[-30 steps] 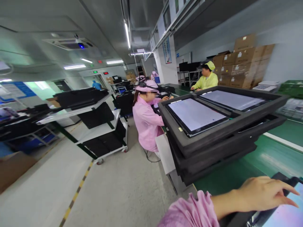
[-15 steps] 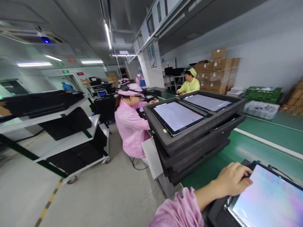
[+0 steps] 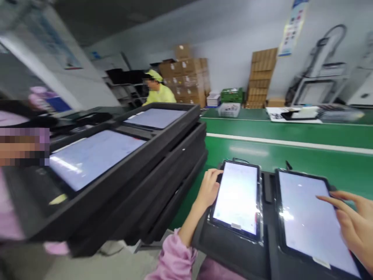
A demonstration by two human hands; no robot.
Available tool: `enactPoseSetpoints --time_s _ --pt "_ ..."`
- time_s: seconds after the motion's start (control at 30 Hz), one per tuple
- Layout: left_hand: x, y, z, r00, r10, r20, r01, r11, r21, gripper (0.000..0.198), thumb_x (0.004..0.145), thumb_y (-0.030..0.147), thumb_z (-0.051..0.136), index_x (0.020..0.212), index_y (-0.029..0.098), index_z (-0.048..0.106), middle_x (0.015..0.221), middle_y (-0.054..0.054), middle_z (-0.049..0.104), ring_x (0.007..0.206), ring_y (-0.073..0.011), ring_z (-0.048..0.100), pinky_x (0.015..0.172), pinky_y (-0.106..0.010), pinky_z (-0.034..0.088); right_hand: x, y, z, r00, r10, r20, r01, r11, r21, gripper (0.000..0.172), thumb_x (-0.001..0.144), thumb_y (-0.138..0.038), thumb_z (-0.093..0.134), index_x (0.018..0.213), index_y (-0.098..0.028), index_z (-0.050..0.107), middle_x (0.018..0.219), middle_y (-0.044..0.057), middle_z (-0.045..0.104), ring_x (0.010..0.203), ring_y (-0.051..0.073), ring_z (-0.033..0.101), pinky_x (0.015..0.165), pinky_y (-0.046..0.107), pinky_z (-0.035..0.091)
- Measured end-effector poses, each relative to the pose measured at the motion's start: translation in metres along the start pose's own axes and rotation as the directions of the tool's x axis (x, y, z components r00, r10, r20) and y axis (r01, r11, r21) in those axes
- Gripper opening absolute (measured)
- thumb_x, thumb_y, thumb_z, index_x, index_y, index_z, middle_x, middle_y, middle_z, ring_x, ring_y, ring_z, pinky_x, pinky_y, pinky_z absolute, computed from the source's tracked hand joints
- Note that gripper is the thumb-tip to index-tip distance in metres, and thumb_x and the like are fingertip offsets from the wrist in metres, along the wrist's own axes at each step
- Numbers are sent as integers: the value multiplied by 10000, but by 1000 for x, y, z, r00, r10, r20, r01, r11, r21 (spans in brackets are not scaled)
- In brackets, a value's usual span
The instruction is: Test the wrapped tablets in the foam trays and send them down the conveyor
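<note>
Two lit tablets lie side by side in a black foam tray point(image 3: 233, 252) in front of me. At the left tablet point(image 3: 236, 198), my left hand point(image 3: 208, 188) rests along the left edge, fingers laid out towards its upper corner. My right hand point(image 3: 357, 221) is over the right side of the right tablet point(image 3: 309, 217). Its index finger is stretched out onto or just above the screen; I cannot tell whether it touches. A short black cable shows behind each tablet's top edge.
On my left stands a stack of black foam trays point(image 3: 163, 163), the top one bearing two lit tablets. The green bench point(image 3: 291, 142) has a white strip along it. A co-worker in yellow point(image 3: 160, 93) is beyond the stack; a pink-clad person is at far left. Cartons point(image 3: 186, 77) stand behind.
My view has swung to the right, bringing both tablets and my right hand into sight. My left hand stays at the left tablet's edge.
</note>
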State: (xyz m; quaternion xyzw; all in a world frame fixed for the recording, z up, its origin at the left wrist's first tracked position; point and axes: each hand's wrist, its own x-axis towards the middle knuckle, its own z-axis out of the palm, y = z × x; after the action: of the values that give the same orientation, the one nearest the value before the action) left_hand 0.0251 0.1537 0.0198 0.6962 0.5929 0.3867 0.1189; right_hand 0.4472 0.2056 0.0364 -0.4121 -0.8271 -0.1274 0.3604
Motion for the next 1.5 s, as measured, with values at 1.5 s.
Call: enactPoseSetpoints --time_s 1.5 --pt "0 -4 1 999 16 44 -23 987 161 939 874 823 45 1231 273 717 1414 -139 460 1259 -354 435 1096 -613 365 -2 -26 15 978 -47 204 45 999 14 457 1042 -448 297 1181 -367 725 1196 110 551 1067 274 490 909 479 302"
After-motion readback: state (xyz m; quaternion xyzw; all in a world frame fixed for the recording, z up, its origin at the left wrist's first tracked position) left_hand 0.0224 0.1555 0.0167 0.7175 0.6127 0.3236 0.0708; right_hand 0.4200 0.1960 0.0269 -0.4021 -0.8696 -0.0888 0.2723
